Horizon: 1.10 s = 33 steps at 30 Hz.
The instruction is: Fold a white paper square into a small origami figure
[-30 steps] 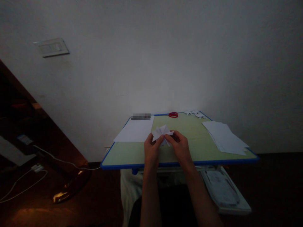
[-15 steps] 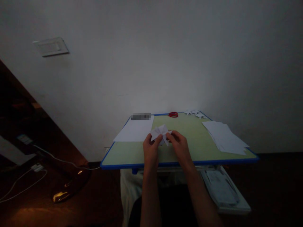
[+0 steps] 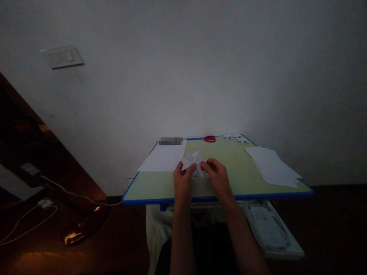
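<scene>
White wall (image 3: 200,68) fills most of the view, switch plate (image 3: 61,57) upper left. Dark floor (image 3: 43,229) with white cables (image 3: 34,217) at left. Green worktop (image 3: 229,168) with blue edge, pushed against the wall. On it: paper sheet (image 3: 164,157) far left, loose paper stack (image 3: 272,166) right, red ring-shaped thing (image 3: 210,139) and small white paper scraps (image 3: 236,137) at the far edge. Label near the sheet is blurred, unreadable. Left hand (image 3: 182,181) and right hand (image 3: 218,177) meet at centre, just above the worktop. Folded paper piece (image 3: 193,160) sits between them, its points fanning up past the fingers (image 3: 204,165); both hands pinch its lower edge at the fingertips.
</scene>
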Each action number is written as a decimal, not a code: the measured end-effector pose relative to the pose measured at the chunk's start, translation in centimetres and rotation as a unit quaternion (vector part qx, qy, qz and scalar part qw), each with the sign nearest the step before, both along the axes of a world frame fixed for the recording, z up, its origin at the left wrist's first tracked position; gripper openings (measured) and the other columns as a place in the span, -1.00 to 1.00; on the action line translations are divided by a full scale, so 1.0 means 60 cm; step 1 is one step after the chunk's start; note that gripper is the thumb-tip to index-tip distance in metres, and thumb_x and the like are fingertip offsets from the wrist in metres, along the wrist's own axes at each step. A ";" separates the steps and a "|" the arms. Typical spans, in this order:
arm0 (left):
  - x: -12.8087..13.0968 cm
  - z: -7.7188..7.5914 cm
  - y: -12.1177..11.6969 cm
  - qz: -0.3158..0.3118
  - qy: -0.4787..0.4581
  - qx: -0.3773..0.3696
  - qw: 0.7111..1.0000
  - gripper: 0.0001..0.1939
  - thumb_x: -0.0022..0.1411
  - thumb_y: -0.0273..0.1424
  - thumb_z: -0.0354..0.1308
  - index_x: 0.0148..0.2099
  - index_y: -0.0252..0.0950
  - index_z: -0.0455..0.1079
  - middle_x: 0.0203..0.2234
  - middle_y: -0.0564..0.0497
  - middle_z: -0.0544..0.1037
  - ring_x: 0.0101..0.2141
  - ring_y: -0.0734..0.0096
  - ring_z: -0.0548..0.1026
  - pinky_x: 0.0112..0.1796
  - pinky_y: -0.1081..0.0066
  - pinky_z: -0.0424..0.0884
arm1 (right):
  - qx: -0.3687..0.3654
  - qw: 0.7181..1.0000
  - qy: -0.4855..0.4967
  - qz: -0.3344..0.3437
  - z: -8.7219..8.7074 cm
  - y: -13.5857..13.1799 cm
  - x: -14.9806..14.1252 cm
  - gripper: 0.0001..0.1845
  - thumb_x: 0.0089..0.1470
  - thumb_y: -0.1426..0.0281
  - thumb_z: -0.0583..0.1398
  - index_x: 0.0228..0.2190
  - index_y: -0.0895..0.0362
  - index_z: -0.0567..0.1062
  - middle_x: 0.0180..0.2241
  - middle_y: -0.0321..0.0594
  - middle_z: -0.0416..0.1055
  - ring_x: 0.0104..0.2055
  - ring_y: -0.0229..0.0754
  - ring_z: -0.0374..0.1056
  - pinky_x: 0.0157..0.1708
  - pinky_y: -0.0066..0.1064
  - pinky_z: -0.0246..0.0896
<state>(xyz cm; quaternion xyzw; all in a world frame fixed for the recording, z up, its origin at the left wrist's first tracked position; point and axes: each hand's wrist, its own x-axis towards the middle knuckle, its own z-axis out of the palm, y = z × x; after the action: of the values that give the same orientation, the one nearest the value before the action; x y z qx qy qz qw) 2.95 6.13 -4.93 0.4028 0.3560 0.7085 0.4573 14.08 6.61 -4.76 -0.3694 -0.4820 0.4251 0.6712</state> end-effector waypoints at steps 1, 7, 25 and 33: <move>0.001 0.001 -0.001 -0.005 0.004 0.000 1.000 -0.63 0.02 -0.28 0.44 -0.14 -0.33 0.52 -0.28 -0.07 0.67 -0.34 0.33 0.59 -0.33 0.45 0.43 | 0.004 1.000 0.000 -0.002 0.000 0.000 0.000 -0.72 -0.03 0.15 0.36 -0.48 0.08 0.51 -0.50 -0.31 0.48 -0.39 -0.16 0.37 -0.36 -0.36 0.24; 0.002 0.002 0.000 -0.004 0.012 0.002 1.000 -0.54 -0.03 -0.28 0.48 -0.08 -0.37 0.56 -0.22 -0.14 0.69 -0.27 0.25 0.62 -0.21 0.37 0.47 | 0.019 1.000 -0.012 -0.012 -0.004 0.005 0.001 -0.72 0.05 0.15 0.31 -0.52 0.09 0.52 -0.52 -0.30 0.47 -0.38 -0.16 0.39 -0.29 -0.34 0.27; 0.000 -0.005 0.008 0.026 -0.016 -0.019 0.999 -0.56 -0.09 -0.33 0.49 -0.12 -0.32 0.56 -0.28 -0.06 0.68 -0.30 0.27 0.60 -0.18 0.34 0.43 | 0.003 1.000 0.016 -0.018 -0.011 0.014 0.001 -0.74 -0.01 0.15 0.36 -0.43 0.10 0.61 -0.50 -0.28 0.53 -0.36 -0.12 0.46 -0.28 -0.31 0.32; -0.001 -0.001 0.004 0.018 -0.013 -0.018 1.000 -0.56 -0.08 -0.34 0.49 -0.12 -0.33 0.57 -0.27 -0.06 0.68 -0.28 0.28 0.59 -0.17 0.35 0.42 | 0.008 0.999 0.029 -0.010 -0.009 0.010 0.002 -0.65 0.05 0.06 0.31 -0.45 0.10 0.60 -0.51 -0.26 0.51 -0.38 -0.14 0.42 -0.32 -0.33 0.32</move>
<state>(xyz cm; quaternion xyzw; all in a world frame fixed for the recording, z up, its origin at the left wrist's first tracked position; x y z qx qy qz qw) 2.91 6.38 -5.01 0.3786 0.3695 0.7154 0.4564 14.18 7.21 -5.30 -0.3566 -0.4616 0.4249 0.6923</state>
